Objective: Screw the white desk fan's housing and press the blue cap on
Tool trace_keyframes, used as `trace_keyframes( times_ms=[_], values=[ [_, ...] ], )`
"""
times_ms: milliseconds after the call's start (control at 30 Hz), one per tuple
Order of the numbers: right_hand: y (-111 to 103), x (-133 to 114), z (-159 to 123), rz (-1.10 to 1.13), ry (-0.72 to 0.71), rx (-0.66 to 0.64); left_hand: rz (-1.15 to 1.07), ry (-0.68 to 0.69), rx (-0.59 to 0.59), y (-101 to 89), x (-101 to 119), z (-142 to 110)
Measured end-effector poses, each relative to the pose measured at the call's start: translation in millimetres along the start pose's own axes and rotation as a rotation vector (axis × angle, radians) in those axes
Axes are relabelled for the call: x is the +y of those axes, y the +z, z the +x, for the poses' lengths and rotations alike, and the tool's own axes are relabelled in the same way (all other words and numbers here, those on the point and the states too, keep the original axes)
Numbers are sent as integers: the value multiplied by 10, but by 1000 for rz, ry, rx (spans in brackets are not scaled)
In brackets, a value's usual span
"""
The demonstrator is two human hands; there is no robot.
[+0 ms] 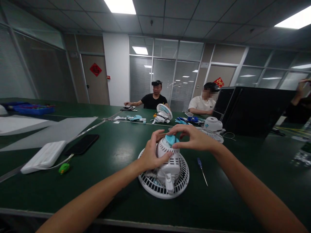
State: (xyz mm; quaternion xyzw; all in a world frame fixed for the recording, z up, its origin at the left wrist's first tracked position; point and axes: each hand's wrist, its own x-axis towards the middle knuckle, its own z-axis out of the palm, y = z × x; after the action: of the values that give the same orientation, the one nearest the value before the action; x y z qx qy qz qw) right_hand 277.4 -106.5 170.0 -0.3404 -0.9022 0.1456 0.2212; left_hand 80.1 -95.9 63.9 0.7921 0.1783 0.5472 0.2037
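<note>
A white electric fan [173, 169] lies grille-down on the green table, its motor housing pointing up. My left hand [153, 153] is wrapped round the left side of the housing, thumb across its front. At the top of the housing, my right hand [188, 137] pinches a light-blue plastic piece [170, 139] between thumb and fingers. The piece touches the housing top; whether it is fixed there I cannot tell. To the right of the fan lies a screwdriver [201, 168] with a blue handle, its shaft towards me.
Left on the green table [111, 181] are a white power strip [45, 155], a black phone [83, 144] and a small green object [64, 168]. Other fans [163, 113] and blue parts lie further back. A large black case [255, 110] stands right. Two people sit opposite.
</note>
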Motion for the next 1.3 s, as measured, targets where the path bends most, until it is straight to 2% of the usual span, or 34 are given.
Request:
trace_keyframes(
  times_ms=[333, 500, 833, 967, 1300],
  values=[
    [-7, 110, 50, 75, -93, -109, -69, 58, 5, 31, -38, -10],
    [-46, 77, 53, 121, -109, -188, -60, 71, -1, 29, -36, -8],
    [-72, 141, 56, 190, -96, -73, -31, 36, -7, 18, -26, -7],
    [-53, 150, 86, 119, -93, -118, -17, 33, -7, 11, -17, -5],
    [-36, 177, 98, 150, -112, -138, -14, 25, -9, 12, -4, 2]
  ],
)
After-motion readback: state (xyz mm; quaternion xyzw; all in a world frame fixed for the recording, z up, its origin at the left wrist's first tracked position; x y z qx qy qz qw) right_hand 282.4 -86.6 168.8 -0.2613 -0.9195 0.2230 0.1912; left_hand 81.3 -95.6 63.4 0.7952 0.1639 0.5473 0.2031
